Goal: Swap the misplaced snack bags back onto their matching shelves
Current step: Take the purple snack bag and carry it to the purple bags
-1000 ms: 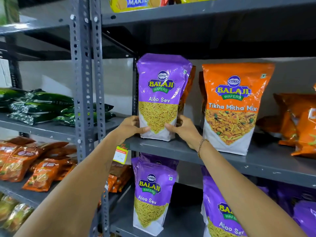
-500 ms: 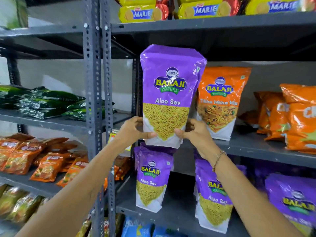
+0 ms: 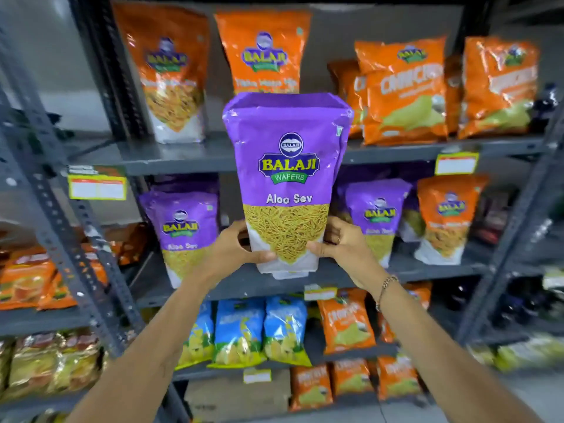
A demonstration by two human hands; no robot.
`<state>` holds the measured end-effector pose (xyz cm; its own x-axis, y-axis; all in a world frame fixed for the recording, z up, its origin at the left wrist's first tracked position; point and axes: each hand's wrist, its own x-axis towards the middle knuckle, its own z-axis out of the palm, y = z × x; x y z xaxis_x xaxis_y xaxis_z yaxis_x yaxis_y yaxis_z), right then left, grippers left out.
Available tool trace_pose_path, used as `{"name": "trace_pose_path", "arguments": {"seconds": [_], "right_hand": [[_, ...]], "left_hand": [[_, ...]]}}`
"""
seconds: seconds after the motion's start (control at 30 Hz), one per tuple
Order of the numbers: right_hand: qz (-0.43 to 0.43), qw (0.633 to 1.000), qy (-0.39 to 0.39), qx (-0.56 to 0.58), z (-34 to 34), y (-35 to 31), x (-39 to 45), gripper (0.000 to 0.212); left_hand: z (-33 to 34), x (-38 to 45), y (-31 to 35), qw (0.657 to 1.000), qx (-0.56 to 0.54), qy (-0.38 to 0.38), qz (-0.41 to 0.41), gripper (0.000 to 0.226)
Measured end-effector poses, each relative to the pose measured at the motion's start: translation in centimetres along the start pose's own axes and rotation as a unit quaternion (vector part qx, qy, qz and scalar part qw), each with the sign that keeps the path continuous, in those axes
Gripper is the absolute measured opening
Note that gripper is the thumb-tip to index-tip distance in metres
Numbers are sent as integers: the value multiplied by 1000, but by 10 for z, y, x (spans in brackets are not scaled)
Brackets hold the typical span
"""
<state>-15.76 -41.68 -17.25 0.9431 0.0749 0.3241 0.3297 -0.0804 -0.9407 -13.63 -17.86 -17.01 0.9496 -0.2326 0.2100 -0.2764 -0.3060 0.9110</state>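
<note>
Both hands, left (image 3: pixel 236 250) and right (image 3: pixel 341 245), grip the purple bag (image 3: pixel 287 178) at its bottom corners, upright between them.

Purple Aloo Sev bag (image 3: pixel 287 178) now off upper shelf (image 3: pixel 189 157), where it stood one second ago; held out in front of rack. Bag base now level with purple-bag shelf (image 3: pixel 427 268) below. View sits farther back and lower.

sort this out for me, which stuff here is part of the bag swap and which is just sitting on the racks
Job: held Aloo Sev bag, left hand, right hand, orange bag among the purple ones.

Bystanders: blue bags, price tag.
</note>
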Motion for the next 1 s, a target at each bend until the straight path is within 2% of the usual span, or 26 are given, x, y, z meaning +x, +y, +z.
{"name": "trace_pose_path", "arguments": {"seconds": [0.1, 0.2, 0.3, 0.43, 0.57, 0.7, 0.83, 1.0], "right_hand": [[41, 999, 18, -7, -28, 29, -20, 46], [78, 997, 21, -12, -58, 52, -35, 49], [103, 994, 24, -21, -88, 75, -49, 52], [135, 990, 19, -30, -132, 112, -56, 47], [166, 985, -2, -37, -188, 152, -44, 43], [177, 983, -31, -24, -250, 179, -22, 44], [175, 981, -83, -22, -304, 196, 8, 48], [149, 980, -131, -17, -341, 216, 43, 52]], "left_hand": [[43, 4, -13, 999, -26, -45, 5, 73], [83, 12, -28, 996, -27, -84, -10, 98], [124, 19, -46, 995, -19, -93, -42, 113], [182, 29, -64, 991, -32, -109, -69, 103], [241, 51, -70, 987, -46, -107, -107, 73], [303, 79, -71, 989, -35, -42, -136, 83], [364, 99, -65, 987, -63, 58, -133, 87], [417, 112, -59, 968, -89, 180, -149, 94]]}}
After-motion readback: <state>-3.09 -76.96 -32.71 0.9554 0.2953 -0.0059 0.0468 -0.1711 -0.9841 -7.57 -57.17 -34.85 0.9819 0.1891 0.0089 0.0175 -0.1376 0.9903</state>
